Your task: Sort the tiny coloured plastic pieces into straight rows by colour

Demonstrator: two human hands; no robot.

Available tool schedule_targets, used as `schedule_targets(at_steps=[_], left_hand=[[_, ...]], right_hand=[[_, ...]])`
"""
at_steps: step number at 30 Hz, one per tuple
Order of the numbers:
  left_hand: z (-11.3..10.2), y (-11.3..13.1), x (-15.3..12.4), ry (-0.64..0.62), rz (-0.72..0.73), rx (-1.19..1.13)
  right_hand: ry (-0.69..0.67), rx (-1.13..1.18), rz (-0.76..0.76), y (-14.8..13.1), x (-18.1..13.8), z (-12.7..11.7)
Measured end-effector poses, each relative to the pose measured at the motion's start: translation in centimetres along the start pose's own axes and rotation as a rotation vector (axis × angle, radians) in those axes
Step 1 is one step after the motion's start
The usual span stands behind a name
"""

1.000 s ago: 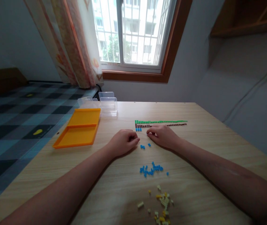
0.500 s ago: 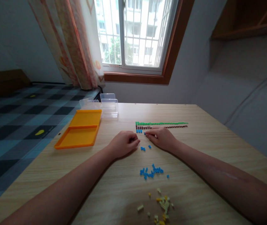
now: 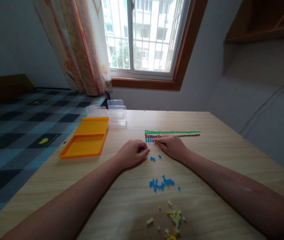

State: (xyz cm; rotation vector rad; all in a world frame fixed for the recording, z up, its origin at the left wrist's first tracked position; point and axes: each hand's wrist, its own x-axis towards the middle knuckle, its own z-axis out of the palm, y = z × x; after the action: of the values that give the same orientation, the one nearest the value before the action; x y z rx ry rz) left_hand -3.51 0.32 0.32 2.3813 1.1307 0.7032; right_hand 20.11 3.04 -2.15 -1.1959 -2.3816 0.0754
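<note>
Meanwhile the right hand (image 3: 171, 146) had slid its pressed-together fingers (image 3: 157, 141) onto the short row of small blue plastic bricks (image 3: 148, 140); the left hand (image 3: 132, 153) stayed curled beside that row on the pale wooden table (image 3: 219, 156), with a barred window (image 3: 146, 36) beyond.

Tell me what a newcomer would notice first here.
Rows of tiny green plastic bricks and brown plastic bricks at the middle of the pale wooden table, with the right hand touching a short blue row on their near side and the curled left hand alongside. Next, the open orange plastic case at the left and the loose heap of small blue bricks nearer the person.
</note>
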Motion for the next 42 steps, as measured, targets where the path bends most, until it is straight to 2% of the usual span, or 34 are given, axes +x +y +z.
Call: schedule_targets(at_steps=[8,13,17,20,24,32,37,42], left_hand=[[-0.1,0.1,0.1,0.004,0.004,0.007],[-0.1,0.1,0.0,0.007,0.005,0.004],[-0.1,0.0,-0.1,0.002,-0.001,-0.008],[-0.1,0.0,-0.1,0.003,-0.006,-0.007],[-0.3,0.2,-0.2,0.006,-0.009,-0.006],[-0.1,0.0,-0.1,-0.008,-0.02,0.0],[-0.1,0.1,-0.1,-0.005,-0.02,-0.011],[-0.2,0.3,-0.1,-0.003,-0.017,-0.017]], right_hand=[[0.025,0.026,-0.009,-0.1,0.1,0.1],[0.114,0.275,-0.072,0.1,-0.3,-0.7],[-0.076,0.496,-0.192,0.6,-1.0,-2.1],[-0.186,0.566,-0.21,0.7,-1.3,-2.5],[-0.239,0.515,-0.261,0.6,-1.5,-2.4],[-0.022,0.206,-0.171,1.3,-0.9,-1.2],[0.006,0.104,-0.108,1.2,-0.3,-0.6],[0.047,0.101,-0.051,1.2,-0.2,-0.3]])
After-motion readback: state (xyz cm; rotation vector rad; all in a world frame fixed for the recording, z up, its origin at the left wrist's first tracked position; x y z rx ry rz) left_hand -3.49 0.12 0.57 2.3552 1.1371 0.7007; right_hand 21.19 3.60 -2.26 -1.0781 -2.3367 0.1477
